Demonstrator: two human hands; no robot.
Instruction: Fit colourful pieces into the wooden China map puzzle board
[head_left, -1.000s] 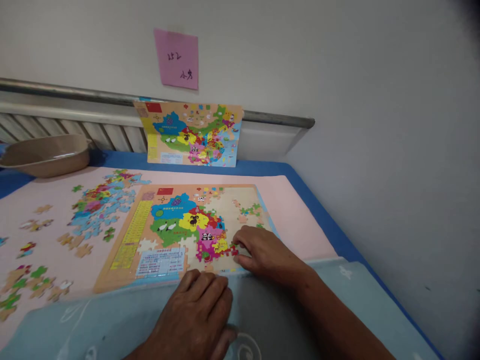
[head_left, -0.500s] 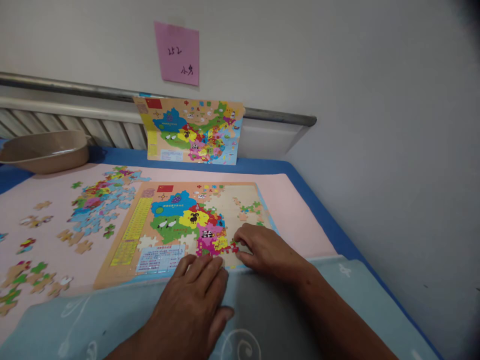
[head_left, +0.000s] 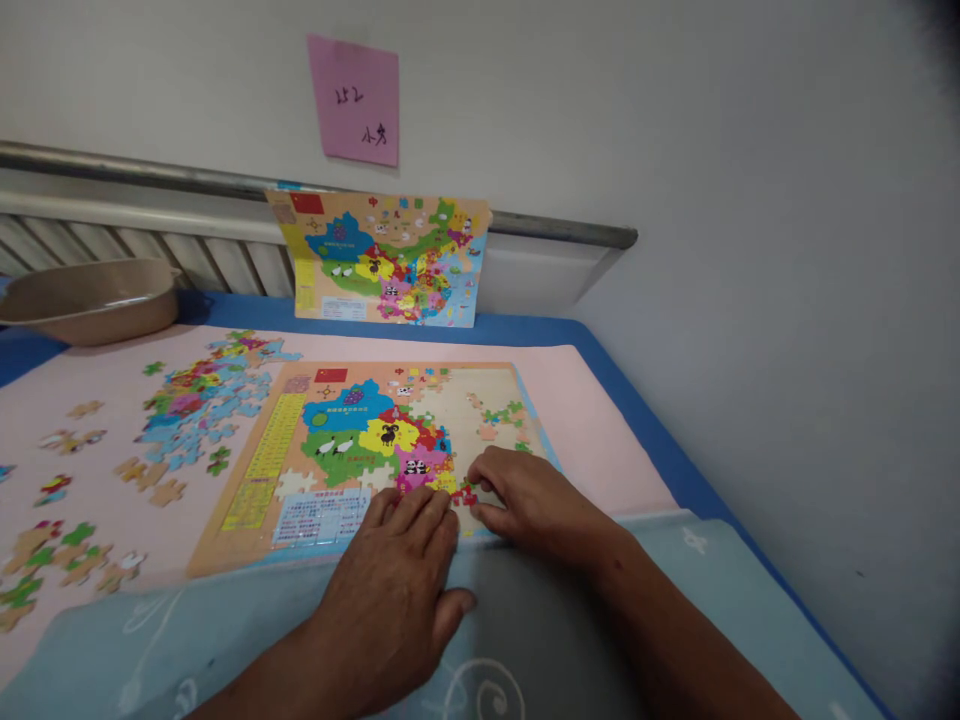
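Note:
A wooden map puzzle board [head_left: 262,470] lies on a pink mat, partly filled with coloured pieces. My right hand [head_left: 536,500] rests on the board's lower right part, its fingertips pinching a small red puzzle piece [head_left: 466,494] against the filled area. My left hand [head_left: 397,590] lies flat, fingers spread, with the fingertips over the board's lower edge just left of the red piece. It holds nothing.
A printed reference map [head_left: 386,260] leans on the wall rail. Loose puzzle pieces [head_left: 199,405] lie in a heap and scattered to the left on the pink mat [head_left: 600,420]. A beige basin [head_left: 90,300] stands far left. A light blue cloth [head_left: 675,590] covers the near edge.
My left hand has slid forward from the blue cloth onto the board's lower edge, toward my right hand. My right hand has stayed nearly in place on the red piece.

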